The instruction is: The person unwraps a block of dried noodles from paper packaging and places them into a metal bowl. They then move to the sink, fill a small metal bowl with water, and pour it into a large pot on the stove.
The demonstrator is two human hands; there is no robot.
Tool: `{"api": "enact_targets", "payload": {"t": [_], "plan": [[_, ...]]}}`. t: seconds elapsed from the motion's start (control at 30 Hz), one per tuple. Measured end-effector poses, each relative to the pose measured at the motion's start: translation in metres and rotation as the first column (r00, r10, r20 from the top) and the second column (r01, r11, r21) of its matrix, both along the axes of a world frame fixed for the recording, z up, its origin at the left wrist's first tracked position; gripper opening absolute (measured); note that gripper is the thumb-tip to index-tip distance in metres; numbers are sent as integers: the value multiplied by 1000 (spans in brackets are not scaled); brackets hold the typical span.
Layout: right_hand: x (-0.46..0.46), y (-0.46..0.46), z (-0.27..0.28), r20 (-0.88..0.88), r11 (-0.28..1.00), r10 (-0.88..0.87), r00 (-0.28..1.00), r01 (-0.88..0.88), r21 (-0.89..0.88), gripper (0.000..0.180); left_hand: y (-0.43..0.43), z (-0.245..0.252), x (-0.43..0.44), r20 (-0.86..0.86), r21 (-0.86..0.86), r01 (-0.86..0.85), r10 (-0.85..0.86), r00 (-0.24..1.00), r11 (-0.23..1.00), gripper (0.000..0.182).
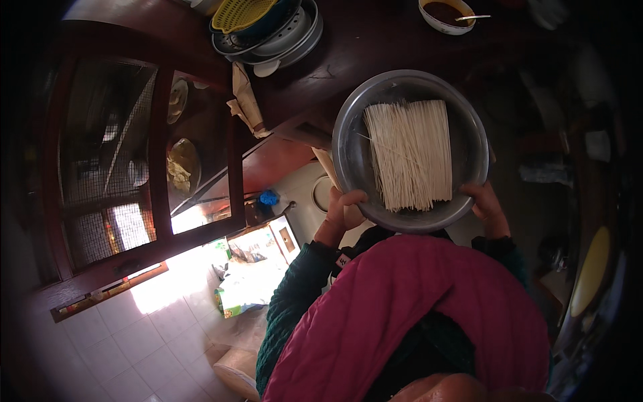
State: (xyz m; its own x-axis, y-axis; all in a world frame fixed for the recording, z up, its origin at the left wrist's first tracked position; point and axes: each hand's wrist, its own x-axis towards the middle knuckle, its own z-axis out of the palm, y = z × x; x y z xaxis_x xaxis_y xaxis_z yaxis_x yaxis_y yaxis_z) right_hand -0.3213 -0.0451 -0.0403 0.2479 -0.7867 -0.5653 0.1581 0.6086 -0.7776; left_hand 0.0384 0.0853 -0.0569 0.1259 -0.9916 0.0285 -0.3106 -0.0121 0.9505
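A round metal basin [346, 108] is held up in front of my chest, tilted so its inside faces the camera. Dry, pale stick noodles [409, 153] lie in it as a wide, flat bundle, with a few strands crossing the others. My left hand [344, 208] grips the basin's lower left rim, the thumb over the edge. On the lower right, my right hand [486, 203] holds the same rim, its thumb inside. The fingers beneath the basin are hidden.
A dark wooden tabletop [361, 45] bears stacked metal steamer trays [301, 42] with a yellow plastic colander [243, 15] on top, and a bowl of reddish-brown sauce [447, 15] with a spoon. Brown paper [245, 100] hangs at its edge. A mesh-fronted wooden cabinet [161, 151] stands left.
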Motion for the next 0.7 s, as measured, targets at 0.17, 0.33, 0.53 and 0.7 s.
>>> {"api": "enact_targets", "payload": {"t": [0.17,0.33,0.53,0.7], "plan": [[-19,10,-43,64,997,-25,998,20,78,45,-23,-9,-5,-619,405,113,180,765,907,29],[-47,19,-87,-95,970,38,995,-14,243,25,-18,-1,13,-7,493,111,-124,992,863,42],[-82,27,-117,-548,928,343,763,-184,325,8,1,36,89,639,18,-246,178,748,969,35],[-88,31,-128,-922,487,351,164,-873,31,40,-64,99,185,434,6,-842,758,488,539,49]]}}
